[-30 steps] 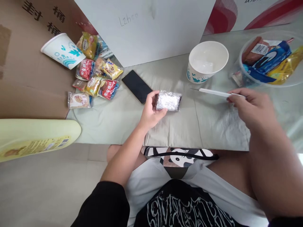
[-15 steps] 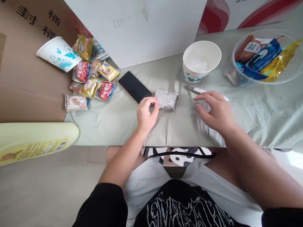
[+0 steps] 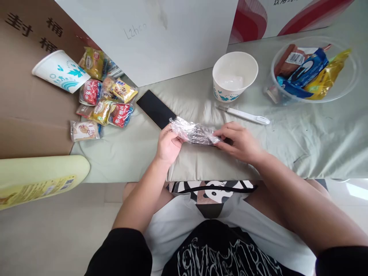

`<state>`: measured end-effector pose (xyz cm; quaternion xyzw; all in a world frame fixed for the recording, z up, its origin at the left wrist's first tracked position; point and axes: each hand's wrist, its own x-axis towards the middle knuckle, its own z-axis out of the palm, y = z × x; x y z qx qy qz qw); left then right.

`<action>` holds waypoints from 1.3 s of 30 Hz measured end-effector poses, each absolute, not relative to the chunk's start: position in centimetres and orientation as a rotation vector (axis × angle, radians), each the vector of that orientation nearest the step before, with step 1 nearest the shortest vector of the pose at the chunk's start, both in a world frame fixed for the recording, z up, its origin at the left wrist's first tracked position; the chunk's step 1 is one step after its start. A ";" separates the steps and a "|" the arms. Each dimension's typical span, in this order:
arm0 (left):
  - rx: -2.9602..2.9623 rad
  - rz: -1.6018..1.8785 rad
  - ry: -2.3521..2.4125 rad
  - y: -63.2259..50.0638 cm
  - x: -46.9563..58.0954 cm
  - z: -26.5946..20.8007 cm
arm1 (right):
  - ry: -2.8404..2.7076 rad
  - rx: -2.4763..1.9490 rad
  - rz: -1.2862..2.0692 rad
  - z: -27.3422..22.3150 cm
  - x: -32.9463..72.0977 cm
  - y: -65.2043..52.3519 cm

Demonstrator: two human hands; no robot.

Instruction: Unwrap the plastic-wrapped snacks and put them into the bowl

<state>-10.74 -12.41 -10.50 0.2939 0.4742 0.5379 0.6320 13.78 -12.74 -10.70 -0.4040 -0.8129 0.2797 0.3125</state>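
Crinkled clear plastic wrap (image 3: 195, 131) stretches between my two hands, just above the cloth. My left hand (image 3: 169, 145) pinches its left end, and my right hand (image 3: 238, 142) pinches its right end. Something dark shows under the wrap near my right fingers; I cannot make out what it is. A black phone (image 3: 155, 109) lies just beyond my left hand, its near corner by the wrap. Past my right hand lies a white utility knife (image 3: 245, 115). Behind the knife stands a paper cup (image 3: 220, 93) with some clear plastic inside.
Several wrapped snacks (image 3: 100, 111) lie at the left, with a tipped paper cup (image 3: 61, 73) against a brown carton (image 3: 31, 103). A white box (image 3: 172, 42) stands at the back. On the right is a clear plastic bowl (image 3: 349, 86) of snacks. A yellow-green container (image 3: 43, 168) is at the left edge.
My right hand has moved left from beside the knife and taken the wrap's right end. The wrap is now stretched out and lifted between both hands. The view has shifted slightly.
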 end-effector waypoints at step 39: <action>1.399 0.004 0.829 -15.6 -15.7 -6.0 | -2.571 -0.940 0.311 -9.1 12.4 -14.9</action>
